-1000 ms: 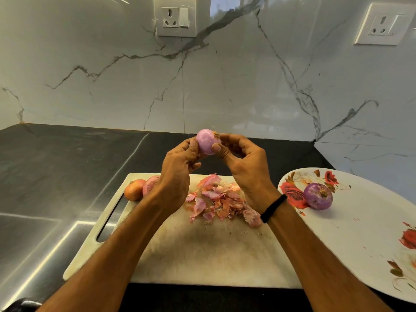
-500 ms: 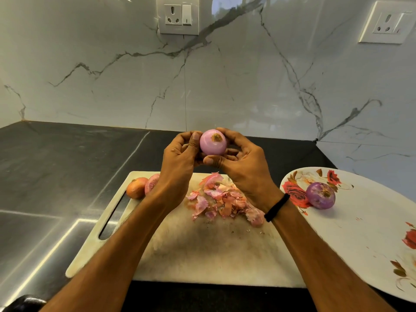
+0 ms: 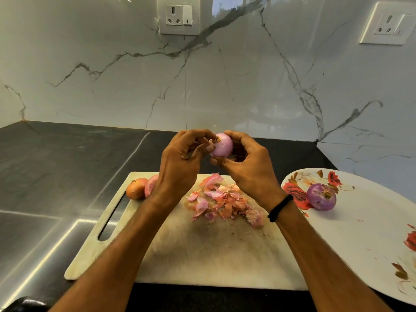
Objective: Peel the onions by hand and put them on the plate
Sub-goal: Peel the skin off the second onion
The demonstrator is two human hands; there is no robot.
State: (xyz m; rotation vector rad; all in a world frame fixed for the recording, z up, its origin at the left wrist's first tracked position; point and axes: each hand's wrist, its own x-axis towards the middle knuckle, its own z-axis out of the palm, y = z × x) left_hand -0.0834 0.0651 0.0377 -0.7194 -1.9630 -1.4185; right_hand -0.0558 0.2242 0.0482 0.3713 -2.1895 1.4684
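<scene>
Onion [image 3: 221, 145]: aloft over the cutting board [image 3: 202, 255], between both hands
Around: skins [image 3: 221, 199] heaped on the board; two whole onions [image 3: 136, 189] at its left end, one half behind the left wrist; purple onion [image 3: 322, 197] on the plate [image 3: 360, 233]
Look: smooth pale pink, brown root tuft
Left hand [image 3: 180, 163]: fingertips seemingly pinch the tuft
Right hand [image 3: 249, 167]: fingers curl round it

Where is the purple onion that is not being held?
Head view, right side: the purple onion lies on the floral plate near its rim, just right of the black wristband.
</scene>
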